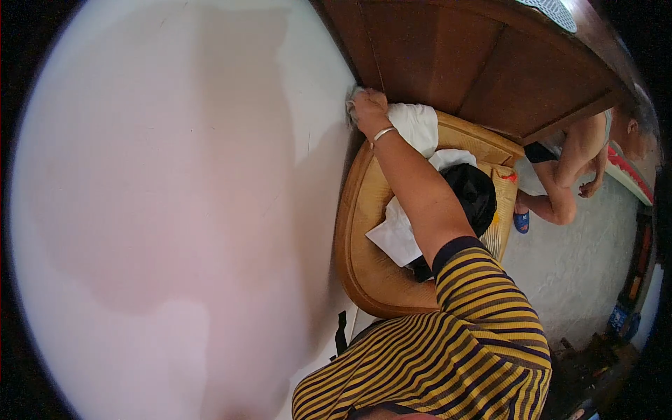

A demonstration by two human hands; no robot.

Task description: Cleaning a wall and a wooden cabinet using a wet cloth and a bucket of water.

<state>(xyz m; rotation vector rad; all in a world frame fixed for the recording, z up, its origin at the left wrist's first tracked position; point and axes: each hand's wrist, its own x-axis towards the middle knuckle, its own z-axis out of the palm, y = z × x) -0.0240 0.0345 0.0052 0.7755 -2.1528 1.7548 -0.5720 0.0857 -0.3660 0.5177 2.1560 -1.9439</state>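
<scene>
My right hand (371,110) is at the end of my stretched arm, a light-coloured bangle (383,134) on its wrist. Its fingers are closed on a crumpled grey cloth (351,106), held against the pale wall (231,175) close to the dark wooden cabinet (448,63). Just beside the wrist, a white cloth (417,127) hangs on the edge of a yellow-brown seat (364,259). Under my forearm on that seat lie a black bag-like thing (476,196) and white sheets (395,234), partly hidden by the arm. My left hand is out of view.
The cabinet blocks the far side, and the wall runs along the left. At the right, another person (567,168) sits or crouches on the grey floor (581,259), wearing a blue slipper (521,222). Dark clutter (595,357) stands at the lower right.
</scene>
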